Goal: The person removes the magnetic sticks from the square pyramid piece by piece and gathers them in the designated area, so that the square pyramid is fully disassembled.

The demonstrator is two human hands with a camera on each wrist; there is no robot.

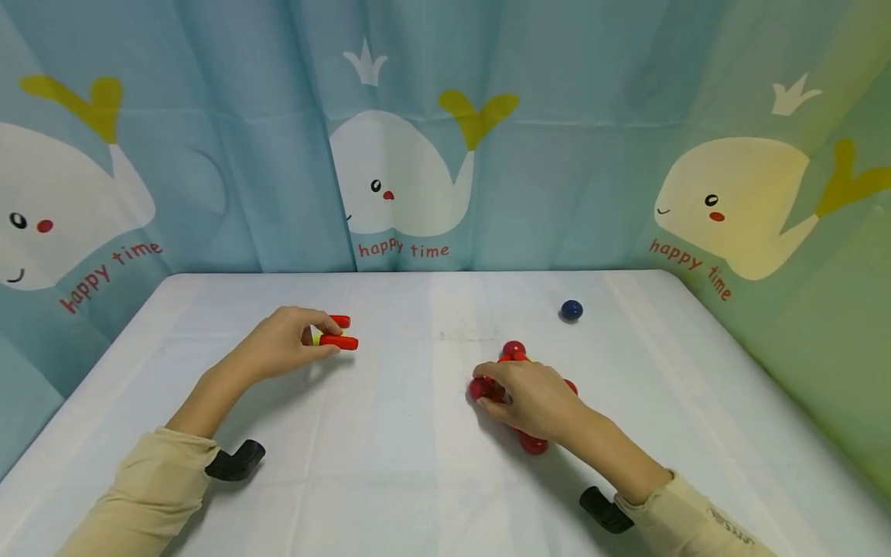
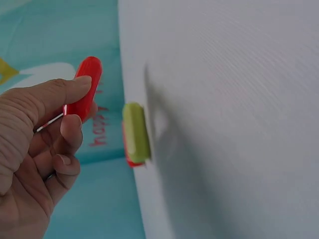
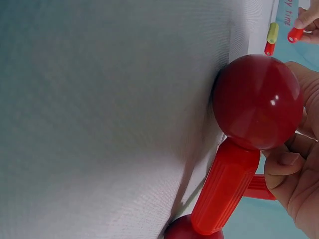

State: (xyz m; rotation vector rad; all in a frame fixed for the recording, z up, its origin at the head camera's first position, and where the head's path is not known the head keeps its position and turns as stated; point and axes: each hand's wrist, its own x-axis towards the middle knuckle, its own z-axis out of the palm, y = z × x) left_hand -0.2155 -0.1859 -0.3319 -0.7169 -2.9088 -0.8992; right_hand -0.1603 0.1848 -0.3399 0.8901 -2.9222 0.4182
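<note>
My left hand (image 1: 281,344) pinches a short red ribbed rod (image 2: 85,84) between thumb and fingertips, raised above the table in the left wrist view. Behind it on the table lie a yellow-green rod (image 2: 135,132) and another red rod (image 1: 341,320). On the right, my right hand (image 1: 536,398) grips a glossy red ball (image 3: 256,102) at the near-left side of a framework of red balls and rods. One red rod (image 3: 227,186) runs from that ball to a second red ball (image 3: 194,229). The hand covers much of the framework in the head view.
A dark blue ball (image 1: 571,311) sits on the white-covered table (image 1: 411,464) toward the far right. Whale-print curtain (image 1: 557,193) stands behind the table's back edge and along its sides. Black wrist devices (image 1: 237,461) show at both sleeves.
</note>
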